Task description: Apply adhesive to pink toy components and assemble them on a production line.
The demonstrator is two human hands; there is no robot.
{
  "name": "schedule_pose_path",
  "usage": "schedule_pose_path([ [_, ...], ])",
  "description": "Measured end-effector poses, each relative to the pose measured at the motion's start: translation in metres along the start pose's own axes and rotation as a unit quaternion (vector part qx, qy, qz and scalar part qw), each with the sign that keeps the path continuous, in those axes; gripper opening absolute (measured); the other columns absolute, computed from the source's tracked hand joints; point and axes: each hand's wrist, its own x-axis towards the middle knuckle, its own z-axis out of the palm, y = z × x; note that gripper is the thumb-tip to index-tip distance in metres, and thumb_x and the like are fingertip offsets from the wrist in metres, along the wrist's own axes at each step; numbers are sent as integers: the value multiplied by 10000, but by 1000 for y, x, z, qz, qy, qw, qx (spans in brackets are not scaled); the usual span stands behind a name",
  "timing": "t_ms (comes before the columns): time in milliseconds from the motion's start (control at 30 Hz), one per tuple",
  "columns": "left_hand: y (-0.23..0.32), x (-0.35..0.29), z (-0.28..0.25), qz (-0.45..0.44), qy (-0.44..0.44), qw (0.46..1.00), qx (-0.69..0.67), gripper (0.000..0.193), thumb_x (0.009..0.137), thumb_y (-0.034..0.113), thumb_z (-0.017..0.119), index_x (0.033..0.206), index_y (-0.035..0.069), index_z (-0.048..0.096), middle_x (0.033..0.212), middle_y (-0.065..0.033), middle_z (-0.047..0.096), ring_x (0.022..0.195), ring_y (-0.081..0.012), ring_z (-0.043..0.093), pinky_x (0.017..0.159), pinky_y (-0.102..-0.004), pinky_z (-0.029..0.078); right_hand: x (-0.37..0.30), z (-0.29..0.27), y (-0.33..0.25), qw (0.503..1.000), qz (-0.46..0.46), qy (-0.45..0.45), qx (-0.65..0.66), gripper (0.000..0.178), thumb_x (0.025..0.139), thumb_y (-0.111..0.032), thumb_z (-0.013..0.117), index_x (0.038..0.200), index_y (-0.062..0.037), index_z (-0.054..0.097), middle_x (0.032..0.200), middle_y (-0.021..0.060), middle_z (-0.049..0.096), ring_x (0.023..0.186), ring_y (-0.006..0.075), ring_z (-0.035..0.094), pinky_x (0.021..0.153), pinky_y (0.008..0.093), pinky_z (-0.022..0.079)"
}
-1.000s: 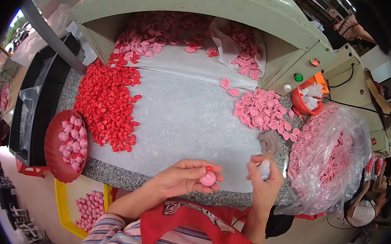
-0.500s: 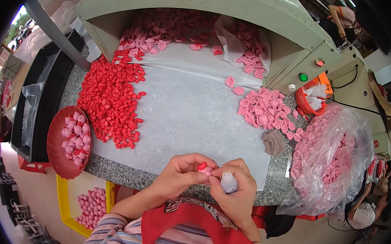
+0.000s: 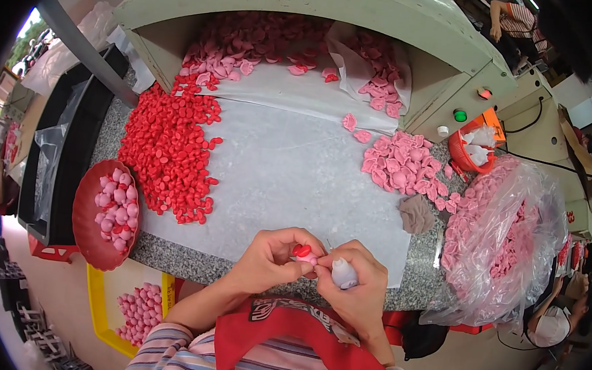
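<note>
Just above the front edge of the worktop, my left hand (image 3: 267, 258) pinches a small pink and red moulded piece (image 3: 302, 251). My right hand (image 3: 366, 282) is closed around a small white bottle (image 3: 344, 275) with a thin needle tip, its fingertips beside the piece. Beyond both hands lies a white sheet (image 3: 276, 169). Red moulded pieces (image 3: 163, 150) are heaped on its left side, pink shell-shaped pieces (image 3: 398, 165) on its right. At the left, a red bowl (image 3: 85, 227) holds joined pink and red pieces.
A pale green machine housing (image 3: 296, 1) stands over the far end, pink pieces inside. On the right are a grey cloth (image 3: 417, 215), an orange basket (image 3: 460, 155) and a clear plastic bag (image 3: 542, 232) of pink pieces. A black crate (image 3: 70, 139) and yellow tray (image 3: 98, 312) lie left.
The small piece has turned slightly between my fingers and shifted a little left. The bottle's needle tip has swung slightly left. Both hands keep their hold.
</note>
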Motion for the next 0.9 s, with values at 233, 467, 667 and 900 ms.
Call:
schedule_pose_path([
  [233, 6, 5, -5, -80, -11, 995, -62, 100, 766, 31, 527, 860, 30, 494, 894, -102, 517, 792, -249, 624, 622, -262, 547, 4, -12, 24, 991, 90, 25, 94, 159, 708, -9, 630, 853, -1, 563, 759, 43, 544, 667, 92, 505, 603, 200, 395],
  [467, -12, 6, -10, -84, -49, 971, -219, 136, 766, 78, 494, 893, 37, 469, 890, -132, 458, 765, -323, 635, 587, -267, 571, 25, -24, 122, 982, -17, 147, -113, 284, 726, -16, 598, 1002, -15, 535, 858, 97, 558, 875, 233, 530, 778, 283, 399],
  [667, -17, 6, -8, -68, -69, 965, -244, 148, 762, 75, 488, 896, 15, 467, 887, -136, 435, 749, -331, 636, 587, -276, 576, 21, -21, 124, 981, 38, 131, -141, 375, 715, -10, 616, 1083, -19, 546, 981, 79, 563, 929, 181, 520, 834, 280, 384],
  [900, -21, 9, -11, -52, -61, 964, -255, 119, 752, 73, 496, 828, -2, 445, 831, -130, 425, 725, -349, 627, 530, -277, 565, 2, -49, 115, 957, 31, 163, -239, 441, 673, -9, 639, 1102, -51, 545, 1011, 127, 556, 960, 293, 530, 840, 343, 410],
])
